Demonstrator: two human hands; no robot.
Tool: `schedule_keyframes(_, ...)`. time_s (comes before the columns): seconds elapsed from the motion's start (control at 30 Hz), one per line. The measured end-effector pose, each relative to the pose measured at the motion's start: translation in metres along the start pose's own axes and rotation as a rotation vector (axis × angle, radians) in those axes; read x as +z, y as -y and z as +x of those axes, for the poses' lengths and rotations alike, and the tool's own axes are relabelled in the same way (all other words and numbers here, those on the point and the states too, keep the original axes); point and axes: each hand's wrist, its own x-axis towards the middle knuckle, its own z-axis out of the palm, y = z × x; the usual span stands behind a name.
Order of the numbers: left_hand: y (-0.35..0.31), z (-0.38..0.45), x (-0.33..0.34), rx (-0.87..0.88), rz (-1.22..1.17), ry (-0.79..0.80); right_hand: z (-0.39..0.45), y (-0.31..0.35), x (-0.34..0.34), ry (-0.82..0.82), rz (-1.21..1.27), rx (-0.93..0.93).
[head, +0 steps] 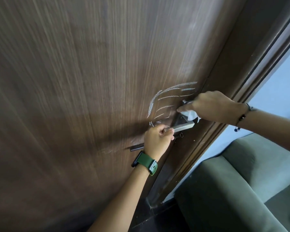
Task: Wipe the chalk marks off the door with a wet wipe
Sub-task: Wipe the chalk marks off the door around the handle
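White chalk marks (167, 99), curved strokes and short lines, cover the dark wooden door (90, 81) just left of its metal lever handle (184, 127). My left hand (157, 137), with a green-strapped watch on the wrist, is closed around the free end of the lever. My right hand (211, 106) holds a crumpled white wet wipe (189, 114) and presses it against the door at the handle's base plate, right beside the chalk lines. The wipe is partly hidden under my fingers.
The dark door frame (241, 72) runs diagonally on the right. A dark sliding bolt (137, 148) sits below the handle. A grey-green sofa (241, 190) stands at the lower right against a pale wall (283, 84).
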Motion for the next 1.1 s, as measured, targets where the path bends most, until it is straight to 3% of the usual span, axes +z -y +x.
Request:
schedule_keyframes(0.23,-0.003,0.000,-0.002,0.019,0.074,0.029,-0.019,0.024,0.032,-0.443,0.527,0.387)
schedule_keyframes(0.37,-0.005,-0.001,-0.002,0.023,0.073,0.026,-0.011,0.044,0.045,-0.623,0.655,0.584)
schedule_keyframes(0.73,-0.011,-0.001,-0.003,0.015,0.156,0.041,0.002,0.059,0.055,-0.458,0.772,0.843)
schedule_keyframes(0.83,-0.013,-0.002,-0.004,0.027,0.212,0.035,-0.012,0.071,0.069,-0.542,0.858,0.961)
schedule_keyframes(1.1,-0.013,-0.002,-0.003,0.038,0.272,0.028,-0.010,0.106,0.098,-0.847,1.473,1.110)
